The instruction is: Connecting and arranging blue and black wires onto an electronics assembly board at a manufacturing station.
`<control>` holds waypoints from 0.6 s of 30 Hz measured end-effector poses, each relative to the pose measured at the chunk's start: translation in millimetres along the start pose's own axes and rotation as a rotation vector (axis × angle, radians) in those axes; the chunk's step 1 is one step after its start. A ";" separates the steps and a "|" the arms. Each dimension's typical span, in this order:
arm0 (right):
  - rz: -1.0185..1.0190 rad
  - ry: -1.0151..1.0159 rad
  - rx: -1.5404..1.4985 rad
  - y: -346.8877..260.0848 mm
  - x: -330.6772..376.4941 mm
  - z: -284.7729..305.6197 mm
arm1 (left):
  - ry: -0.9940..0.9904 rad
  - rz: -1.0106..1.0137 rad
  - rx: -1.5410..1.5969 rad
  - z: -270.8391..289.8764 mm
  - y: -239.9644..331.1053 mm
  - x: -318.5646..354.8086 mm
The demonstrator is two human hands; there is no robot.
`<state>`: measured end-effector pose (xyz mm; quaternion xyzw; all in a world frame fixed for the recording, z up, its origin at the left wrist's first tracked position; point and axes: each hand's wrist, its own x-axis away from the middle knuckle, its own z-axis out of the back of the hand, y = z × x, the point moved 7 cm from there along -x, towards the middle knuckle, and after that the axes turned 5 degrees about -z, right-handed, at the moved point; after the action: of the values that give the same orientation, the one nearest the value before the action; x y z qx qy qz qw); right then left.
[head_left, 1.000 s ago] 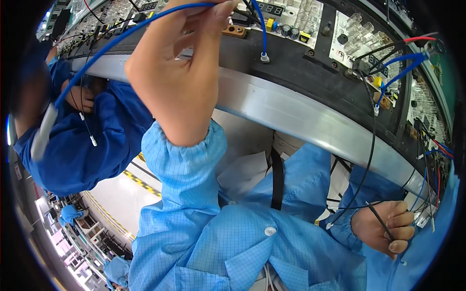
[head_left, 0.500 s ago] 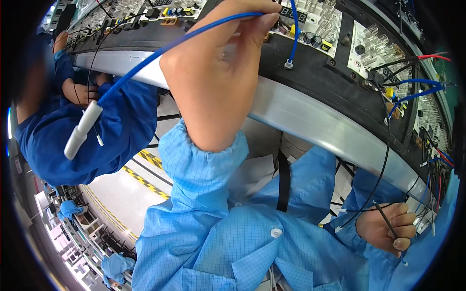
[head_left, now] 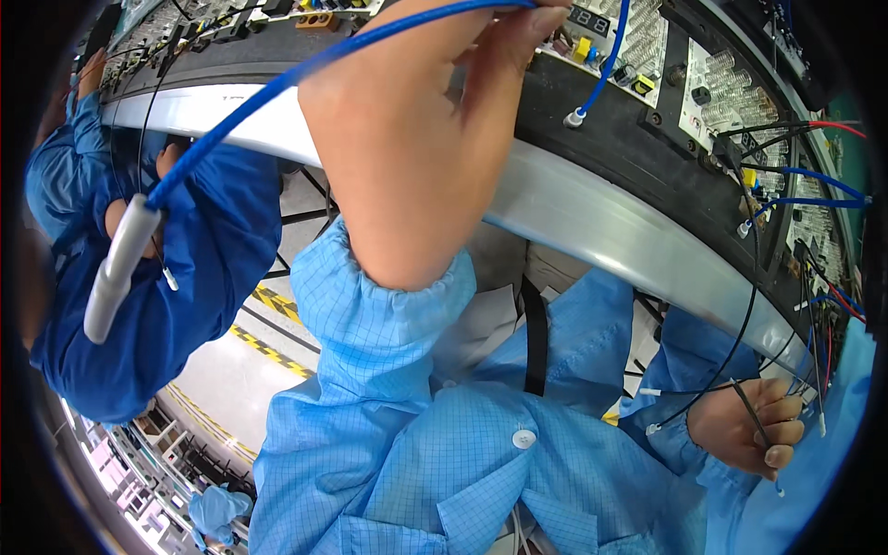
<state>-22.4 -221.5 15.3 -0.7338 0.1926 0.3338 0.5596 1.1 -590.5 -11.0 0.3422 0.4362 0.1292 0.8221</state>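
My left hand (head_left: 416, 139) is raised to the top of the view, fingers pinched on a blue cable (head_left: 277, 88) above the circuit boards (head_left: 647, 55) on the conveyor bench. The cable runs down to the left and ends in a grey plug (head_left: 116, 268) that hangs free. Another stretch of blue cable with a white tip (head_left: 575, 117) dangles by my fingertips. My right hand (head_left: 749, 425) is low at the right, closed on a thin black wire (head_left: 740, 342) that leads up to the boards.
A shiny metal rail (head_left: 601, 213) edges the bench, which curves from upper left to right. More blue, red and black leads (head_left: 814, 176) plug into boards at the right. A co-worker in a darker blue coat (head_left: 185, 277) works at the left. Yellow-black floor tape (head_left: 268, 347) shows below.
My left hand has shifted right and slightly up along the bench with the blue cable, and its grey plug has swung. My right hand has hardly moved.
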 end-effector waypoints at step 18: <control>-0.019 -0.012 -0.008 9.1 -1.8 20.2 | -0.016 -0.014 -0.074 -31.8 7.1 -6.0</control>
<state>-35.1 -205.1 7.2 -0.7359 0.1806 0.3337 0.5608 -27.4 -574.0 -14.7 0.3095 0.4271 0.1368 0.8385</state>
